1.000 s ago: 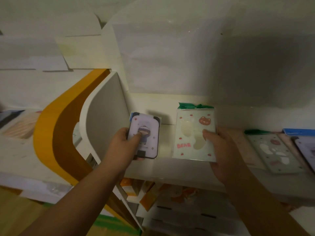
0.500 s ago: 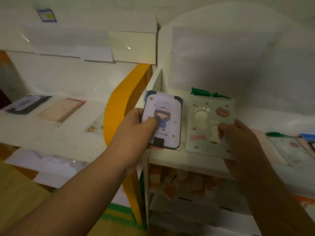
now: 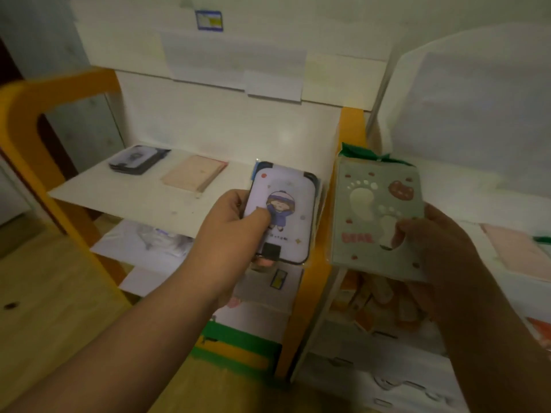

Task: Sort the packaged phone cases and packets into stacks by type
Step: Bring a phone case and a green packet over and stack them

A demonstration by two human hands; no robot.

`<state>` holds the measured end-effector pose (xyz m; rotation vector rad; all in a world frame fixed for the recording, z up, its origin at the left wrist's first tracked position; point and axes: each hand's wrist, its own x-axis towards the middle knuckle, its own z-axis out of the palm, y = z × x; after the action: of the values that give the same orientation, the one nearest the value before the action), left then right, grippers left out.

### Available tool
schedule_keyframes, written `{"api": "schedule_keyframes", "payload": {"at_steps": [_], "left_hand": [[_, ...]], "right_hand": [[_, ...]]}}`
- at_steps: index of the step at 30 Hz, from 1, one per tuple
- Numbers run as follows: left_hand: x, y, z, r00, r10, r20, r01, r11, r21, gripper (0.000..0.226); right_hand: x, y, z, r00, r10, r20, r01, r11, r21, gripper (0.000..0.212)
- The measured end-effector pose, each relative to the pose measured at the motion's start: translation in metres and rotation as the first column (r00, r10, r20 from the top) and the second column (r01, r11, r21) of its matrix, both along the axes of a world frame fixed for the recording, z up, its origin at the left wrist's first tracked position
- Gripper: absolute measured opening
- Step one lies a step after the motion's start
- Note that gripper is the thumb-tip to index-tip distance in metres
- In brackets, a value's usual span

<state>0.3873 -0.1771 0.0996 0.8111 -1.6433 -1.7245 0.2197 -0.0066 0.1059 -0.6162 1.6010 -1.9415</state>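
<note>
- The left hand (image 3: 235, 231) pinched the purple phone case (image 3: 283, 216), thumb on top, probably bound for the dark stack (image 3: 137, 160).
- The right hand (image 3: 429, 248) gripped the green bear packet (image 3: 377, 216), kept apart as another type.

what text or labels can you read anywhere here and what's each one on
"BEAR": red letters, blurred but legible, on the green footprint-patterned packet held by the right hand.
Small line of print under the cartoon girl on the lilac phone case packet held by the left hand: too small to read.
Blue and yellow sticker on the white upper panel: blurred, unreadable.
</note>
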Motion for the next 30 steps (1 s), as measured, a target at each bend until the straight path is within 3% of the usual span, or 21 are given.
{"api": "schedule_keyframes", "payload": {"at_steps": [1, 2, 14, 20, 24, 27, 30], "left_hand": [[0.011, -0.008, -0.001, 1.000, 0.010, 0.007, -0.010, 1.000, 0.002, 0.016], [0.023, -0.015, -0.002, 1.000, 0.023, 0.012, -0.023, 1.000, 0.007, 0.016], [0.100, -0.093, -0.024, 0.976, 0.195, 0.098, -0.202, 0.977, 0.072, 0.012], [0.098, -0.137, -0.034, 0.964, 0.235, 0.127, -0.245, 0.967, 0.068, 0.011], [0.087, -0.181, -0.033, 0.960, 0.231, 0.157, -0.242, 0.969, 0.052, 0.012], [0.075, -0.215, -0.029, 0.958, 0.237, 0.159, -0.247, 0.968, 0.042, 0.011], [0.068, -0.247, -0.028, 0.954, 0.260, 0.146, -0.268, 0.963, 0.034, 0.013]], "right_hand": [[0.012, -0.007, 0.001, 0.999, 0.028, 0.037, -0.028, 1.000, -0.001, 0.027], [0.026, -0.015, 0.003, 0.997, 0.079, -0.018, -0.078, 0.997, 0.022, 0.027], [0.096, -0.119, -0.020, 0.993, 0.108, 0.038, -0.114, 0.976, 0.185, 0.036], [0.093, -0.176, -0.040, 0.988, 0.143, 0.052, -0.150, 0.970, 0.194, 0.034], [0.084, -0.222, -0.036, 0.983, 0.161, 0.084, -0.172, 0.974, 0.148, 0.020], [0.075, -0.257, -0.033, 0.976, 0.213, 0.053, -0.219, 0.963, 0.159, 0.026], [0.066, -0.288, -0.031, 0.979, 0.200, -0.038, -0.190, 0.965, 0.182, 0.018]]}}
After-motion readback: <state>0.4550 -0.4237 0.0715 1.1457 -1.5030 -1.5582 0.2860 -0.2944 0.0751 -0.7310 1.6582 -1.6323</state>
